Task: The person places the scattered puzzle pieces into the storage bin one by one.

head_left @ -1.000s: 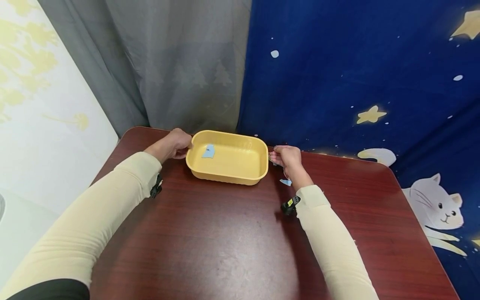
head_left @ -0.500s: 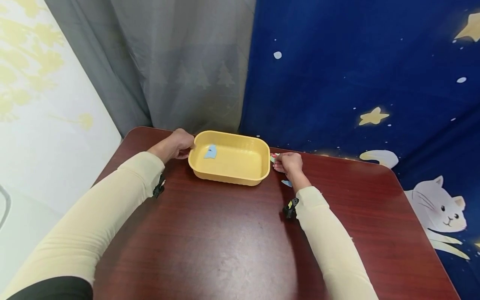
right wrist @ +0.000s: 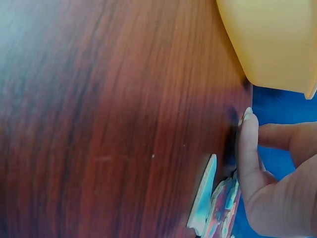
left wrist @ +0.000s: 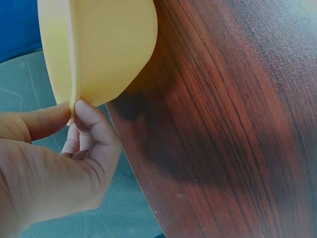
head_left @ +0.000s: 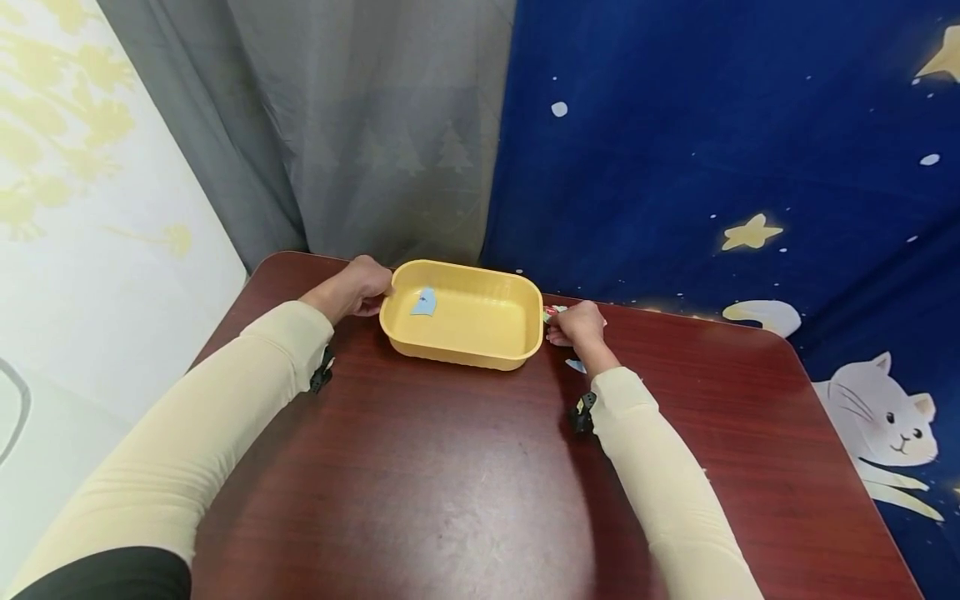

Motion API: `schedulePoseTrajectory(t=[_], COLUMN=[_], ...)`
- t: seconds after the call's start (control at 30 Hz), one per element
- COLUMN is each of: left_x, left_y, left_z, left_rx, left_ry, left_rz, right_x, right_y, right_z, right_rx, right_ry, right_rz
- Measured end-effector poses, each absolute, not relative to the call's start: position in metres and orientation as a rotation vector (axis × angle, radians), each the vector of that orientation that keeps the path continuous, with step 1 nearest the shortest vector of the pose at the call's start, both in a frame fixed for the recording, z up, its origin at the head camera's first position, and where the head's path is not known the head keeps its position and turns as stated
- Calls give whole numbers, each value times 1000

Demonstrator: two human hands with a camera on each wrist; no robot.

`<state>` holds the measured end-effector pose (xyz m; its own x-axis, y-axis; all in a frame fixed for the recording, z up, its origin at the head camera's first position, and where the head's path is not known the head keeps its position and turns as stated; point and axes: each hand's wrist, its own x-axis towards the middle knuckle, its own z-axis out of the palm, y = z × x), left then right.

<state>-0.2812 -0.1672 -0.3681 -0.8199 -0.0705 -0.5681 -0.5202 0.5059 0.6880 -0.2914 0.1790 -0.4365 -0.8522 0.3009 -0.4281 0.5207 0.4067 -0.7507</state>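
My left hand point(head_left: 363, 286) pinches the end rim of a yellow plastic tub point(head_left: 465, 354) between thumb and fingers, which the left wrist view shows close up. A light-blue flat piece point(head_left: 423, 302) lies in the tub, near that hand. Just past the tub's opposite end, my right hand point(head_left: 579, 323) is low over the table's back edge, thumb close against the forefinger. A small red-and-green flat piece point(head_left: 551, 313) shows at its fingertips; I cannot tell whether they grip it. Below the hand are several colourful flat pieces point(right wrist: 223, 208) and a pale-blue pointed piece point(right wrist: 204, 193).
The tub stands at the back of a dark red wood-grain table point(head_left: 450, 467). Right behind it hang a grey curtain point(head_left: 382, 167) and a blue curtain point(head_left: 637, 167) with stars and a cat. A white patterned surface point(head_left: 97, 208) rises at the left.
My right hand has drawn slightly away from the tub's end and toward me, and the red-and-green piece has come into view at its fingertips. The left hand keeps its grip on the rim.
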Motion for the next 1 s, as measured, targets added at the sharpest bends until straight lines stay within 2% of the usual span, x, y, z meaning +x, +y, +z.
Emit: schedulePoseTrajectory(t=[0.57,1.0], left_x=[-281,-280], left_y=[-168,-169], left_z=[-367,-368], left_rx=[-483,-484], left_ry=[2279,2271], left_rz=[1276,1274], right_x=[-288,-285], right_y=[170,170], right_z=[-430,-424], right_rx=[619,683], right_ry=[2785,2613], right_rz=[-911,-1151])
